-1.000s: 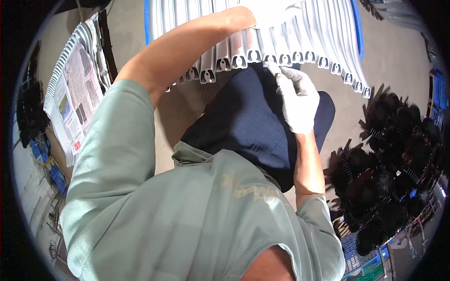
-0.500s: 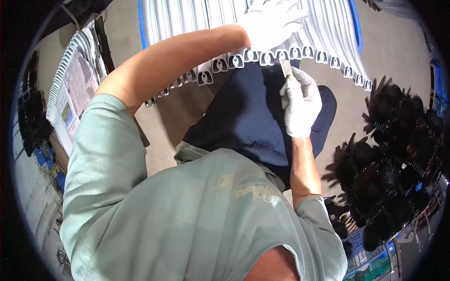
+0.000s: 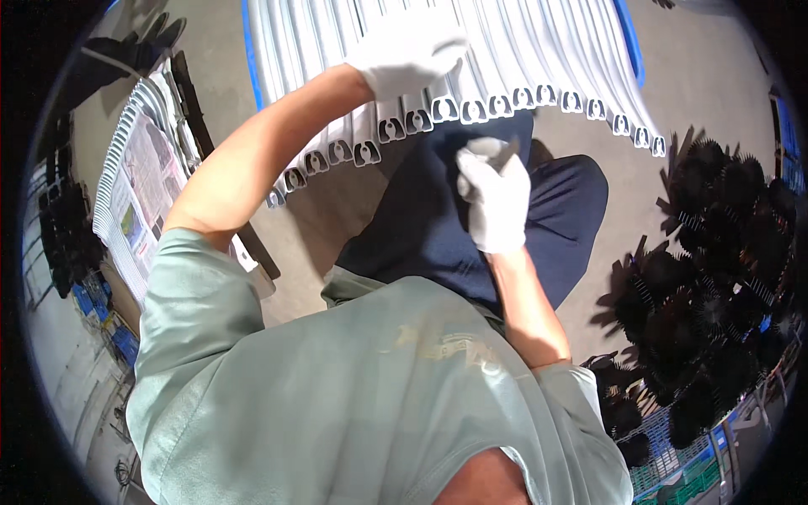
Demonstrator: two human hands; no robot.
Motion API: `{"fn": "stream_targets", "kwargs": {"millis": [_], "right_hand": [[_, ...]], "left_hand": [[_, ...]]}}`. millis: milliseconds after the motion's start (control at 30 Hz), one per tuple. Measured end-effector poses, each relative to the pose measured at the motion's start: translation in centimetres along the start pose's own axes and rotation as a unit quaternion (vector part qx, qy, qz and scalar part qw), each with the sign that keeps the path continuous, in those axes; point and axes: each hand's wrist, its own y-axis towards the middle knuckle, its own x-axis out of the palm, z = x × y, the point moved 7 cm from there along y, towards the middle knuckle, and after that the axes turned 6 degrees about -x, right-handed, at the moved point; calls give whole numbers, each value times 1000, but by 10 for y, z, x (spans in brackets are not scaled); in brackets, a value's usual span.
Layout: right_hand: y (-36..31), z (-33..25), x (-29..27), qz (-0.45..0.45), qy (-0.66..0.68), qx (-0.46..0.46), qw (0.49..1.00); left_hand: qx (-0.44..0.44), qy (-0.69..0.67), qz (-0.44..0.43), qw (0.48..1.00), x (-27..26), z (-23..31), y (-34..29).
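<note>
My left hand (image 3: 408, 57), in a white glove, lies over a row of long silver metal profiles (image 3: 522, 50). Its fingers point right and look laid out flat, though glare blurs their outline. The profiles' cut ends (image 3: 474, 111) face me in a curved row, each with a dark hollow. Below these ends, over my dark trousers (image 3: 421, 227), my right hand (image 3: 497, 198) is closed, also in a white glove. A short flat metal blade (image 3: 507, 154) shows at its fingers, its handle hidden in the grip.
Blue edging (image 3: 629, 42) runs along both sides of the profiles. At left stands another stack of ribbed profiles (image 3: 118, 181) with printed paper (image 3: 143, 181) on it. Many dark finned parts (image 3: 715, 295) are heaped at right, near a blue crate (image 3: 665, 450) and a green crate (image 3: 699, 481).
My left hand has slid left across the profiles, and its spread fingers have come together. My right hand has drawn back from the cut ends, down and left, keeping the blade.
</note>
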Motion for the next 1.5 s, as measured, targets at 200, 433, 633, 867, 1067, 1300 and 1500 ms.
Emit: {"fn": "stream_targets", "kwargs": {"millis": [200,433,633,867,1067,1300,1500], "right_hand": [[13,11,31,117,-151,-35,981],[13,16,28,148,-141,-60,977],[-17,7,24,110,-103,-16,989],[-23,-21,-2,-62,-69,60,994],[-3,-67,2,-110,-419,32,901],[31,-73,19,-200,-534,-62,819],[45,-76,30,-262,-587,-159,749]], "left_hand": [[146,-138,128,971,-23,17,-43],[118,-153,146,970,-23,28,-58],[122,-153,118,973,-33,37,-58],[5,-238,132,962,-20,3,8],[-25,-248,-15,968,-26,20,22],[-54,-441,-59,894,-12,22,17],[-19,-441,-61,895,8,23,38]]}}
